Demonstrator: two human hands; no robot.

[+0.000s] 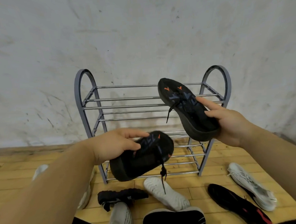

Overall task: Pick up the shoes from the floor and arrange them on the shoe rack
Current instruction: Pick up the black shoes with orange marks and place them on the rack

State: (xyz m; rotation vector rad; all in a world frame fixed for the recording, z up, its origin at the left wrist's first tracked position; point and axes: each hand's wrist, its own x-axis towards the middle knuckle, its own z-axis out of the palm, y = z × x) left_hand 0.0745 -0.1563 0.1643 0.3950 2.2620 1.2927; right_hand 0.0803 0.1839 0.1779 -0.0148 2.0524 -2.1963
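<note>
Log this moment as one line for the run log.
left hand: holds lower black shoe | right hand: holds upper black shoe | both before shoe rack, not placed | more shoes on floor

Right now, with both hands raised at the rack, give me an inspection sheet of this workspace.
Surface: wooden floor, plank boards.
Job's things: shoe rack against the wall, no shoe seen on its bars. Lower black shoe and higher black shoe are in hand. On the floor lie a white laced shoe, white sole-up shoe, black-red shoe, black strapped shoe and grey knit shoe.
Clutter: nothing seen.
Grippers: left hand grips the lower black shoe; right hand grips the higher one.
Cables: nothing seen; only laces hang.
Surroundings: scuffed white wall.
</note>
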